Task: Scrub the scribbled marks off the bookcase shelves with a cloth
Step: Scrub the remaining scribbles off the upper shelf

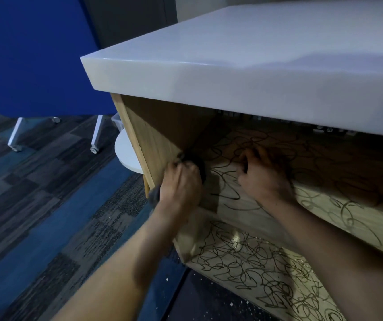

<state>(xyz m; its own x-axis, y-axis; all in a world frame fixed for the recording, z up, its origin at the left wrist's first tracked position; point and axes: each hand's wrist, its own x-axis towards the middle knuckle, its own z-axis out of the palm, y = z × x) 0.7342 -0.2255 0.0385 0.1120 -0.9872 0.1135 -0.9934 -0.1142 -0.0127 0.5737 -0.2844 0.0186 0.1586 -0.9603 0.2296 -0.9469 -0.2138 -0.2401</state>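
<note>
Both forearms are extended forward and down into the upper compartment of the wooden bookcase [153,144]. The left hand [181,184] is curled around a dark cloth [198,164], which is pressed into the left corner of the upper shelf [232,200], where the shelf meets the side panel. The right hand [263,172] is placed on the same shelf, just beside the left, with fingers bent and fingertips on the wood; nothing is held in it. Looping black marks [243,258] are drawn over the pale, smooth wood of both shelves, more densely on the lower shelf [297,295]. The bookcase is capped by a thick, glossy white top [243,72] with square edges. A striped carpet [53,205] in blue and grey lies beside it.
</note>
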